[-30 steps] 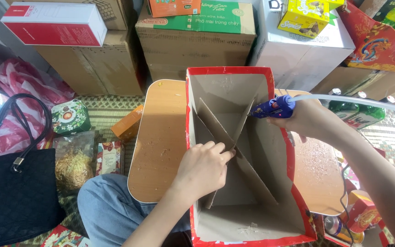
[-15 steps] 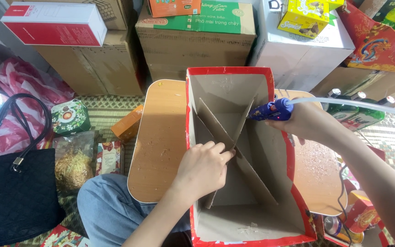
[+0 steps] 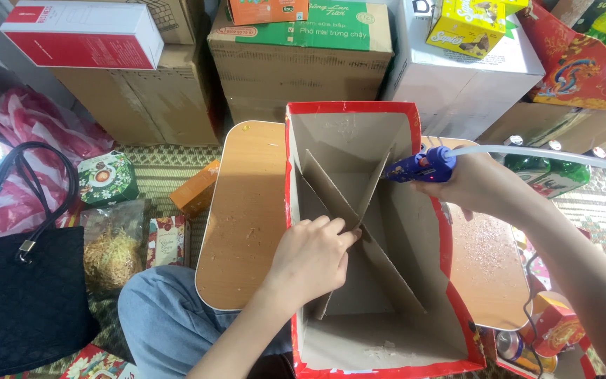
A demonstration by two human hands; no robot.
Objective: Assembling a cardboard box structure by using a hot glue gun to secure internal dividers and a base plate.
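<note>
glue gun at the divider

red-rimmed cardboard box (image 3: 376, 337) w/ crossed grey card dividers (image 3: 387, 270) sits mid counter (image 3: 243, 231), a small rounded wooden top. left hand (image 3: 310, 256) presses the divider crossing, fingers curled. right hand (image 3: 482, 186) grips blue glue gun (image 3: 422, 166) at box's right wall, nozzle touching divider's top edge. stacked cartons (image 3: 296, 63) behind; black bag (image 3: 22, 295) off counter's left.

Woven mat (image 3: 166, 163), stacked cardboard cartons (image 3: 296, 70)

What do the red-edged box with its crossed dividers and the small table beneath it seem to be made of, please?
Box: cardboard by the look, matte grey-brown inside, glossy red outer skin showing at the rim. Dividers: the same plain board, raw cut edges. Table: probably wood-grain laminate, smooth, with a pale edge band.
</note>
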